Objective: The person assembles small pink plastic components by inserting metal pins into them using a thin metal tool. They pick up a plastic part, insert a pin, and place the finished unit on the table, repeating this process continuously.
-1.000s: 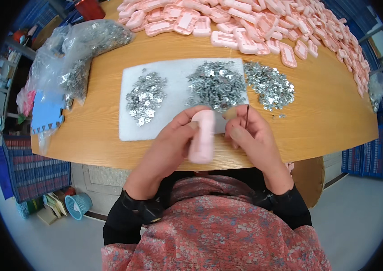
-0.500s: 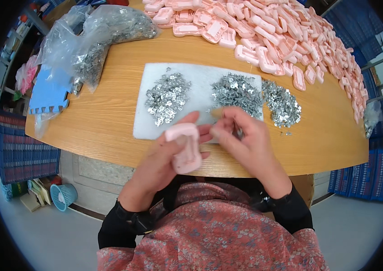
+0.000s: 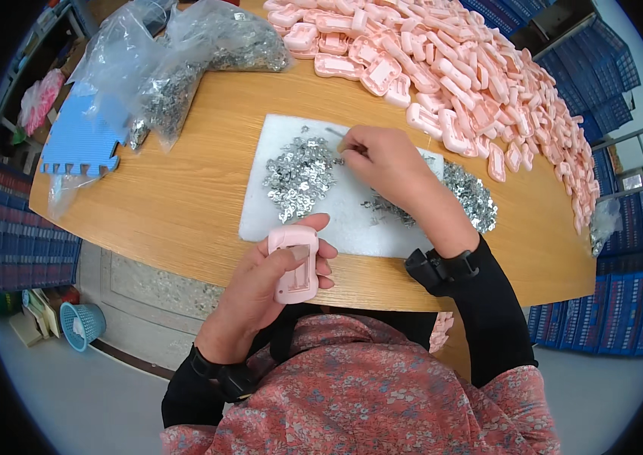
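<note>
Left grip [image 3: 261, 279] closed on a pink shell [image 3: 305, 282]; right grip [image 3: 386, 163] curled round a thin rod [image 3: 333, 131].
Shell sits within left grip, thumb over its hollow, near the front edge of the worktop [image 3: 185, 189]; a slack thumb could drop it. Metal bits [image 3: 295, 182] lie just left of right grip's fingertips on a white pad [image 3: 344, 231]; whether one is pinched, can't tell. Bits overlap, so lifting two or none seems likeliest. Second heap [image 3: 389, 209] runs under right grip's wrist; a low sleeve might scatter it.
</note>
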Action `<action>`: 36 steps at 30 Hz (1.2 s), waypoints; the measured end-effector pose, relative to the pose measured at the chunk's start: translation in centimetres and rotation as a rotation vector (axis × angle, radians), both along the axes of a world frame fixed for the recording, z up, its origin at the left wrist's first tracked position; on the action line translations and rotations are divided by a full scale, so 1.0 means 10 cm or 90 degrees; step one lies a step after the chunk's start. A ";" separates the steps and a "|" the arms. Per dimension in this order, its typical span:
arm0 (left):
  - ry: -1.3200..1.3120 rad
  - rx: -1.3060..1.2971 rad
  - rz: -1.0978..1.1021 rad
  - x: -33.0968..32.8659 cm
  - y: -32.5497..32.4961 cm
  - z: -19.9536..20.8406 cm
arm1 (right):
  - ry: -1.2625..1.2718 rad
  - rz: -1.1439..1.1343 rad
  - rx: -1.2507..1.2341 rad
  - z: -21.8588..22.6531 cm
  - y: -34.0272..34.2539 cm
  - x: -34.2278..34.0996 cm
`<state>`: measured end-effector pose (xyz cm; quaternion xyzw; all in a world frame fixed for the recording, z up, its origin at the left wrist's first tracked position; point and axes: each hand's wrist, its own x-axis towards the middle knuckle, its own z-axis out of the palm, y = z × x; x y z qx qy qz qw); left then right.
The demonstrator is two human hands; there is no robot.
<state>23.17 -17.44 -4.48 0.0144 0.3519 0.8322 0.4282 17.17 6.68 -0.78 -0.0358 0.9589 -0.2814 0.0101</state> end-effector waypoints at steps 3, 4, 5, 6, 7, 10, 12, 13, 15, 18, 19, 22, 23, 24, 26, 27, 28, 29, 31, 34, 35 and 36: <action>-0.015 -0.011 0.007 -0.03 0.03 0.01 | -0.095 -0.060 -0.118 0.07 0.01 0.11; -0.021 -0.017 0.007 -0.04 0.05 0.02 | -0.120 -0.079 -0.147 0.07 0.02 0.14; -0.016 -0.016 0.002 -0.05 0.07 0.01 | -0.058 -0.061 -0.118 0.03 0.02 0.14; -0.011 -0.015 -0.004 -0.06 0.08 -0.01 | 0.004 -0.044 -0.089 -0.04 0.02 0.14; -0.004 -0.016 -0.009 -0.06 0.09 0.00 | 0.068 -0.027 -0.061 -0.10 0.02 0.13; 0.001 -0.046 -0.010 -0.05 0.11 0.04 | 0.140 0.064 0.165 -0.21 0.00 0.05; -0.002 -0.042 -0.010 -0.05 0.11 0.05 | 0.084 0.036 0.086 -0.15 0.00 0.06; -0.004 -0.038 -0.006 -0.06 0.11 0.04 | 0.055 0.026 0.048 -0.11 0.00 0.06; -0.010 -0.018 0.003 -0.07 0.10 0.00 | -0.061 -0.022 -0.084 0.04 0.01 0.12; -0.039 0.044 0.012 -0.08 0.14 -0.01 | -0.170 -0.045 -0.299 0.10 0.06 0.24; -0.052 0.070 0.014 -0.09 0.16 -0.01 | -0.194 -0.045 -0.376 0.10 0.07 0.29; -0.046 0.062 0.018 -0.10 0.22 -0.02 | -0.242 -0.083 -0.477 0.21 0.02 0.44; -0.048 0.064 0.014 -0.10 0.23 -0.02 | -0.235 -0.080 -0.499 0.23 0.01 0.49; -0.050 0.065 0.010 -0.10 0.24 -0.01 | -0.228 -0.076 -0.521 0.23 0.00 0.54; -0.051 0.064 0.005 -0.09 0.27 0.00 | -0.187 -0.064 -0.540 0.20 -0.03 0.64; -0.050 0.062 0.006 -0.08 0.29 0.00 | -0.155 -0.056 -0.536 0.16 -0.05 0.69; -0.047 0.060 0.007 -0.08 0.30 0.00 | -0.122 -0.046 -0.532 0.12 -0.08 0.73; -0.046 0.066 0.008 -0.08 0.31 -0.01 | -0.115 -0.050 -0.538 0.13 -0.13 0.78; -0.043 0.079 0.009 -0.07 0.33 -0.04 | -0.101 -0.058 -0.550 0.20 -0.24 0.86; -0.023 0.084 -0.006 -0.06 0.33 -0.03 | -0.027 -0.036 -0.330 0.09 -0.25 0.89; -0.032 0.075 -0.003 -0.05 0.34 -0.02 | -0.006 -0.033 -0.326 0.11 -0.28 0.89; -0.041 0.067 0.001 -0.04 0.36 -0.01 | 0.009 -0.049 -0.316 0.12 -0.32 0.91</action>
